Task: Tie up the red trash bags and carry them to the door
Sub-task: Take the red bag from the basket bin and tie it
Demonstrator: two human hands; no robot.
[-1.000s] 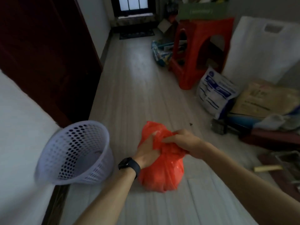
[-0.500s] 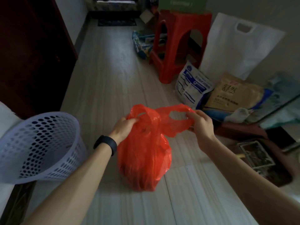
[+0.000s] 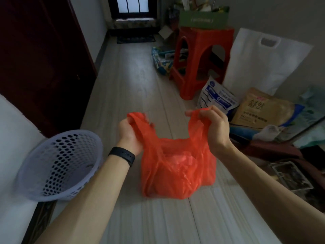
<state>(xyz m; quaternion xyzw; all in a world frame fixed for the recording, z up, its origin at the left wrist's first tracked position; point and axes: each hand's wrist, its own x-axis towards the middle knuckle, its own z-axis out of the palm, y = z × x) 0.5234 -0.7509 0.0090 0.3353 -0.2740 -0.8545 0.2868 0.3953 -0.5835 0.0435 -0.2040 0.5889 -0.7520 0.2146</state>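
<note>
A person's left hand (image 3: 129,133) and right hand (image 3: 213,126) each clench a handle of a thin red plastic trash bag (image 3: 177,169), its contents indistinct through the film.

The room is dim, lit mostly by a small window (image 3: 133,4) at the far end. Below that window, a pale sheen of daylight runs down the floor (image 3: 133,81). Left of the window, a dark door (image 3: 40,55) swallows detail. Straight lines bow toward the frame edges, and the corners farthest from the window look soft and grainy.
</note>
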